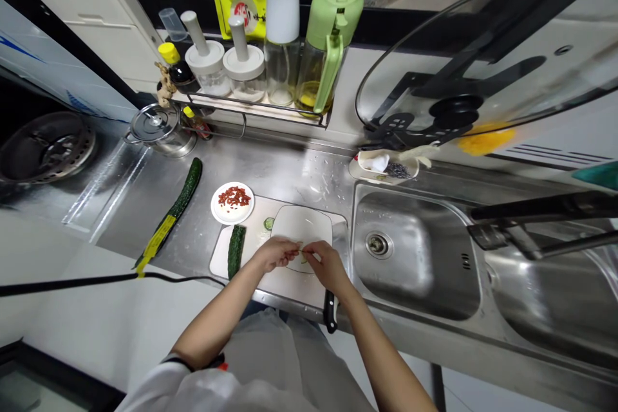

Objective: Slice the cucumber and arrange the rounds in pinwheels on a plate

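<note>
Over the white square plate [302,219], my left hand [277,253] and my right hand [328,265] meet with fingertips pinched together. Between them is a small thin pale-green piece, perhaps cucumber, mostly hidden by the fingers. The plate rests on a pale cutting board [255,241]. A cut length of cucumber [235,251] lies at the board's left side, and a round cucumber slice [268,224] sits by the plate's left edge. Below my right wrist, a black knife handle [331,312] sticks out over the counter's front edge; its blade is hidden.
A small white plate of red dried berries [234,197] touches the board's back left. Further left lie a whole cucumber [186,196] with yellow tape and a lidded steel pot [161,129]. A sink [420,257] is at right. Above hang a bottle shelf [255,108] and a glass lid [483,45].
</note>
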A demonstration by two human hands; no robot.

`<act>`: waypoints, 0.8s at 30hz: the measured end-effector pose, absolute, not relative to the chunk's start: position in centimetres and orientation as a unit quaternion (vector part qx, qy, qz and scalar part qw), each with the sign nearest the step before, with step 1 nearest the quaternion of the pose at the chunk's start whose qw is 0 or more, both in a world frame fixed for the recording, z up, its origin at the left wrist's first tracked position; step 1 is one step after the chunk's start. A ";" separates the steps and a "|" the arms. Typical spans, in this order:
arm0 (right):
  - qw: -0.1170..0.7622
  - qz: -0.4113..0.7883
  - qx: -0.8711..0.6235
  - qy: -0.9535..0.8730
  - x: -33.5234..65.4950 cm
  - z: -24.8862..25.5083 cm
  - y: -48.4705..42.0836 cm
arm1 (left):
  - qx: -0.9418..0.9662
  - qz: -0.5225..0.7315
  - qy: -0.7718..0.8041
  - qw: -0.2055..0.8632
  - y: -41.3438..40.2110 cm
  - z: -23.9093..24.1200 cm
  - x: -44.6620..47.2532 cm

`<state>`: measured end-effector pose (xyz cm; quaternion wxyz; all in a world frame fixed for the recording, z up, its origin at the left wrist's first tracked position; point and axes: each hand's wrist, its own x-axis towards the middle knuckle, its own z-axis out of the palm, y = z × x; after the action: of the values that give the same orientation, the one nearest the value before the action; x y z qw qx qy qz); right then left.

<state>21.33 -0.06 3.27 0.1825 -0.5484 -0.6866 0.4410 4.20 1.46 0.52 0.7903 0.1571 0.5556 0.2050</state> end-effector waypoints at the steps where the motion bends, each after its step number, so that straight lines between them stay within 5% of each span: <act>1: 0.183 0.445 -0.555 -0.679 21.4 3.0 -0.1 | 0.165 0.216 0.557 0.784 1.5 0.5 4.3; 13: 0.236 0.531 -0.644 -0.497 21.0 -2.1 1.7 | 0.435 0.332 0.625 0.557 3.7 -1.9 6.0; 24: 0.185 0.309 -0.739 -0.569 19.7 -2.7 4.7 | 0.647 0.304 0.662 0.225 6.6 -3.3 7.1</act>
<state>19.65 4.66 -2.70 0.1850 -0.7389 -0.5693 0.3094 7.07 6.65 -3.34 0.2254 0.6473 0.6616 0.3041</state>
